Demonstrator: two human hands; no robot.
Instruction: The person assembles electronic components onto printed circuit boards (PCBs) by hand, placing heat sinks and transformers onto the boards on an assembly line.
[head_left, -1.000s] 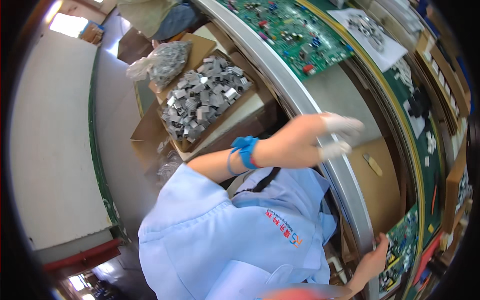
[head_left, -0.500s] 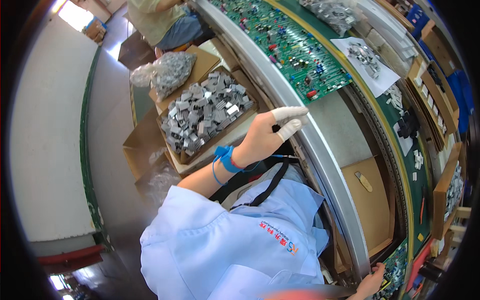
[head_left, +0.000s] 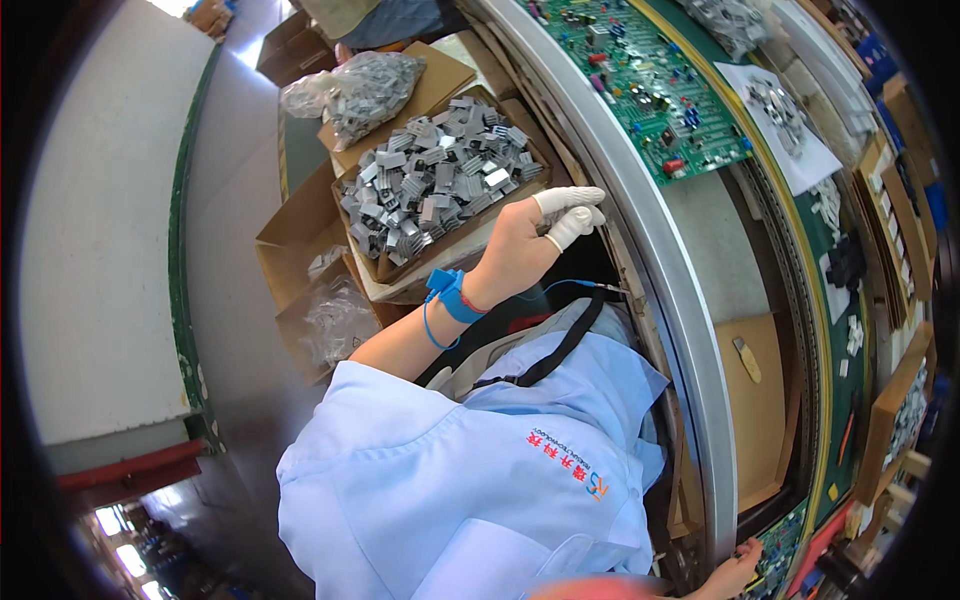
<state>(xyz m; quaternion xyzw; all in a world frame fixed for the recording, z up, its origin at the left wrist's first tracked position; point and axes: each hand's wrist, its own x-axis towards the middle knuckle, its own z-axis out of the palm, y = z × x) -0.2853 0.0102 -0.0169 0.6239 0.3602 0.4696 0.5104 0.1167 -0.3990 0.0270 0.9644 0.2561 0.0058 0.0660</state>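
My left hand is raised beside the metal rail, wearing a blue wrist strap and white finger cots. Its thumb and index finger are pinched closely together; what lies between them, if anything, is hidden. An open cardboard box full of small grey finned heat sinks stands just left of this hand. Low at the right, my right hand has its fingers curled at the edge of a green circuit board. Another populated circuit board lies across the rail, ahead of my left hand.
The curved metal rail runs between me and the work line. A bag of grey parts sits behind the box. A knife-like tool lies on cardboard. Along the right are paper with parts and parts trays.
The whole view has shifted, with the box now higher and further right. My left hand has drawn slightly back from the rail. My right hand stays at the lower board's edge.
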